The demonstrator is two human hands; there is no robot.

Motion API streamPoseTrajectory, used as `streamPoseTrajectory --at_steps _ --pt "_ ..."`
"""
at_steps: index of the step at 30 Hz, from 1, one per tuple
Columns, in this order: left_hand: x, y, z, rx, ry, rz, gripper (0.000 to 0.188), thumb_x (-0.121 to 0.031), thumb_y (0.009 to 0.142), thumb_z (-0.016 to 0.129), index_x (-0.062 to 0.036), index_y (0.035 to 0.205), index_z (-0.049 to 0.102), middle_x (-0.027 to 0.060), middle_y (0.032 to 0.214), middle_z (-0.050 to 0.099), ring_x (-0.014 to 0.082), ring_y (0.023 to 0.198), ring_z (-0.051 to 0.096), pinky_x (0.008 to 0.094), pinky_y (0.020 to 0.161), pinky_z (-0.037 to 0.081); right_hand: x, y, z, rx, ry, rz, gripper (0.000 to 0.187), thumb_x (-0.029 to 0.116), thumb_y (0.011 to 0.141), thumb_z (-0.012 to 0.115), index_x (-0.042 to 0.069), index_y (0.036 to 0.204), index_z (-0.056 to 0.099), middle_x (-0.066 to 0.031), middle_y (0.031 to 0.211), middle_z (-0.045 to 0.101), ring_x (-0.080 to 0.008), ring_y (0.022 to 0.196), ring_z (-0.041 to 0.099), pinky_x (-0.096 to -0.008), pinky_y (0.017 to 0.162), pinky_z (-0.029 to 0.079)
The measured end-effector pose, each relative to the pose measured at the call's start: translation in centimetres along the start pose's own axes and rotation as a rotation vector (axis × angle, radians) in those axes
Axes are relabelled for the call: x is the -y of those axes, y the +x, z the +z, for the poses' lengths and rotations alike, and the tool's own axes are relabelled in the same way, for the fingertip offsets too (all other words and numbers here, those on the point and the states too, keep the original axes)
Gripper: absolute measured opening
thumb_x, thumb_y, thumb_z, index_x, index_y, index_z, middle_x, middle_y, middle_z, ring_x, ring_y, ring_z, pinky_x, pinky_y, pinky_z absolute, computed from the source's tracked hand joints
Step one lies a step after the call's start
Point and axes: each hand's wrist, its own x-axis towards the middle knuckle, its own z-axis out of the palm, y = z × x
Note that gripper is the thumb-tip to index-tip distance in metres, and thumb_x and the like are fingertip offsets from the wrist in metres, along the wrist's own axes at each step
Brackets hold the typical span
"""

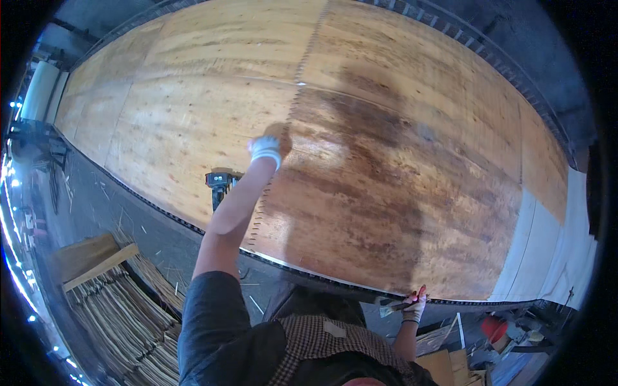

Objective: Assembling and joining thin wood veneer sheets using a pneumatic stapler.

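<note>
A large plywood sheet (193, 116) spreads before me, crossed by a seam (298, 90) lined with short dark stitch-like marks. My left hand (265, 148), in a white glove, reaches over the sheet just left of that seam. Its fingers look curled in; anything inside them is hidden. Beside my left forearm lies a black power tool (221, 183), partly covered by the arm. At the sheet's near edge, my right hand (414, 307), gloved with bare fingertips, closes around a small dark-handled tool with a pale flat end (387, 311).
Bundled wooden strips or thin sheets (122, 315) stand on the floor at lower left. A pale roll (42, 93) sits beyond the sheet's left end. White panels (531, 244) cover its right end. A red container (494, 329) and cardboard (444, 368) are at lower right.
</note>
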Motion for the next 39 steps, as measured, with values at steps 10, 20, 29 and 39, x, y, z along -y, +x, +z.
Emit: streamPoseTrajectory --at_steps 10,20,29,39 --pt "-9.4 2.3 6.8 -0.161 -0.100 0.275 0.080 -0.026 0.084 0.054 -0.0188 0.147 0.006 0.0203 0.151 0.001 0.0416 0.138 0.005 0.0685 0.102 0.010 -0.9 -0.1 -1.7 0.013 0.147 -0.029 0.031 0.039 0.080 0.066 0.037 0.111 0.059 0.0043 0.055 0.044 -0.0087 0.041 0.038 -0.0221 0.036 0.036" --pt "-8.1 5.5 3.1 -0.087 -0.086 0.217 0.101 -0.030 0.072 0.072 -0.0228 0.147 0.005 0.0164 0.152 -0.002 0.0418 0.138 0.001 0.0678 0.103 0.012 -2.3 -2.3 2.7 -0.022 0.095 -0.048 0.025 0.038 0.086 0.060 0.029 0.109 0.059 0.0031 0.054 0.045 -0.0094 0.043 0.041 -0.0228 0.037 0.037" --pt "-10.5 2.5 1.2 -0.082 -0.066 0.117 0.114 -0.048 0.058 0.080 -0.0260 0.145 0.010 0.0097 0.152 0.004 0.0367 0.139 0.009 0.0589 0.105 0.022 -1.5 -1.5 3.9 -0.167 -0.029 -0.215 0.013 0.033 0.089 0.057 0.022 0.096 0.057 0.0035 0.061 0.047 -0.0099 0.042 0.043 -0.0248 0.037 0.038" --pt "-14.0 6.8 4.1 -0.057 -0.007 0.101 0.115 -0.045 0.062 0.079 -0.0264 0.146 0.003 0.0104 0.153 -0.002 0.0398 0.138 0.006 0.0599 0.102 0.029 -1.7 -2.4 3.0 -0.455 -0.043 -0.207 0.013 0.021 0.085 0.055 0.013 0.093 0.063 -0.0008 0.063 0.057 -0.0152 0.042 0.047 -0.0307 0.036 0.041"
